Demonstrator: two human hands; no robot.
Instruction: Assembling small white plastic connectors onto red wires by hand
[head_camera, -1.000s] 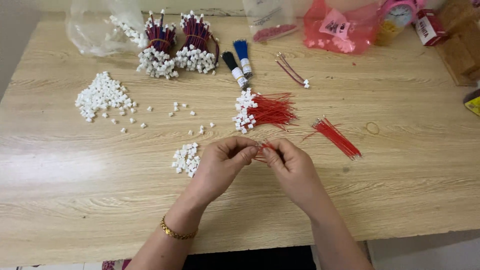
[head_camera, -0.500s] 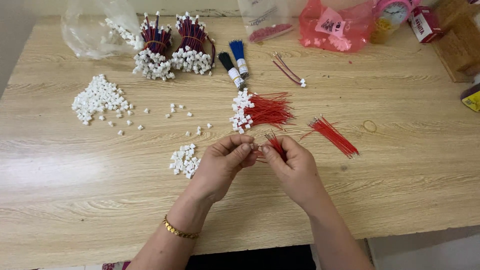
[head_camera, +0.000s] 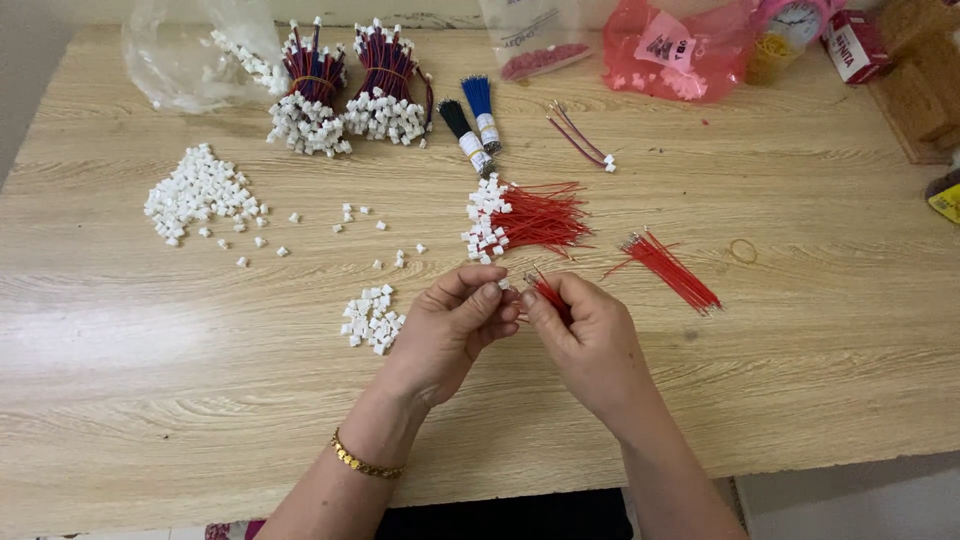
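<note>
Head view, left hand (head_camera: 455, 320) pinching a small white connector (head_camera: 503, 285), right hand (head_camera: 590, 335) gripping short red wires (head_camera: 548, 292) (fingertips nearly meeting), loose connector pile (head_camera: 372, 318) just left, wooden table (head_camera: 200, 400).

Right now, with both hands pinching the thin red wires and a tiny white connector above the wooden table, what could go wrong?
1. The tiny white plastic connector sits at the fingertips of the left hand; it might slip and get lost among the loose white connectors just below.
2. The thin red wires in the right hand are fine and could bend if pushed in crooked.
3. A wrist could brush the finished red wires with white connectors close ahead and tangle them.
</note>
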